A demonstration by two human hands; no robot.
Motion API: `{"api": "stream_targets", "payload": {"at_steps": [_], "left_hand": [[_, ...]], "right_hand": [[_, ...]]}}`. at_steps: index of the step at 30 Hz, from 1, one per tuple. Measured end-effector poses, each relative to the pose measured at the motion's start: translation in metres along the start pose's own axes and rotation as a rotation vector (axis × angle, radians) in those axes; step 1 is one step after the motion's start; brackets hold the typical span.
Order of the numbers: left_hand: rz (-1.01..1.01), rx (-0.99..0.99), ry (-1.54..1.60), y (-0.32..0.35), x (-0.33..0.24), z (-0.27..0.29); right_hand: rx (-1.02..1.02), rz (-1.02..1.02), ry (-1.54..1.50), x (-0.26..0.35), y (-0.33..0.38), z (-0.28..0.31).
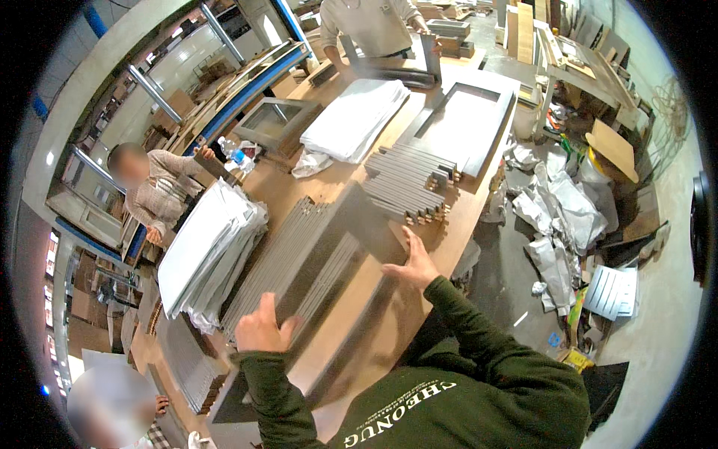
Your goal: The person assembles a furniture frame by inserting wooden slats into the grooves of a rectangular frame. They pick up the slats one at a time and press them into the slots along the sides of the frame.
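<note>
A large grey rectangular frame (351, 224) lies slanted on the wooden worktable (464, 217) in front of me, blurred by motion. My left hand (262, 325) is closed on the frame's near left rail. Holding its right rail near the far corner is my right hand (413, 262), fingers stretched along the edge. Under and beside the frame lies a bed of long grey strips (288, 254). Both my sleeves are dark green.
Short grey slats (407, 187) are stacked beyond my right hand. White wrapped panels (206, 251) lie left, folded white sheets (355, 116) and another grey frame (460, 127) farther back. Three other people work around the table. Crumpled paper (561, 209) litters the floor at right.
</note>
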State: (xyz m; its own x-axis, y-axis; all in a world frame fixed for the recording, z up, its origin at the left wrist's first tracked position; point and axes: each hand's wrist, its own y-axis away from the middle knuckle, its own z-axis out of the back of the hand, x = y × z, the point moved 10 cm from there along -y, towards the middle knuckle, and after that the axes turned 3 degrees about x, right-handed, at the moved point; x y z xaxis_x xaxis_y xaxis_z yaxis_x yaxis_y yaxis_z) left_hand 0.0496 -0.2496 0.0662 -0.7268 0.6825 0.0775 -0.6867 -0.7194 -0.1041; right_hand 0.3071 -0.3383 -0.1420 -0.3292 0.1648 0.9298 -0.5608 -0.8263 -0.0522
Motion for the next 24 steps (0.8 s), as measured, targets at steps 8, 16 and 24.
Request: {"api": "stream_targets", "payload": {"at_steps": [8,16,24], "left_hand": [[0.045,0.030,-0.015,0.001,0.009,0.003],[0.133,-0.233,0.241,0.072,0.015,0.121],[0.009,0.076,-0.039,-0.002,-0.033,0.001]], "right_hand": [[0.032,0.088,-0.063,0.026,-0.026,-0.014],[-0.022,0.492,-0.160,0.175,-0.021,0.036],[-0.104,0.042,-0.226,-0.008,0.016,-0.001]]}}
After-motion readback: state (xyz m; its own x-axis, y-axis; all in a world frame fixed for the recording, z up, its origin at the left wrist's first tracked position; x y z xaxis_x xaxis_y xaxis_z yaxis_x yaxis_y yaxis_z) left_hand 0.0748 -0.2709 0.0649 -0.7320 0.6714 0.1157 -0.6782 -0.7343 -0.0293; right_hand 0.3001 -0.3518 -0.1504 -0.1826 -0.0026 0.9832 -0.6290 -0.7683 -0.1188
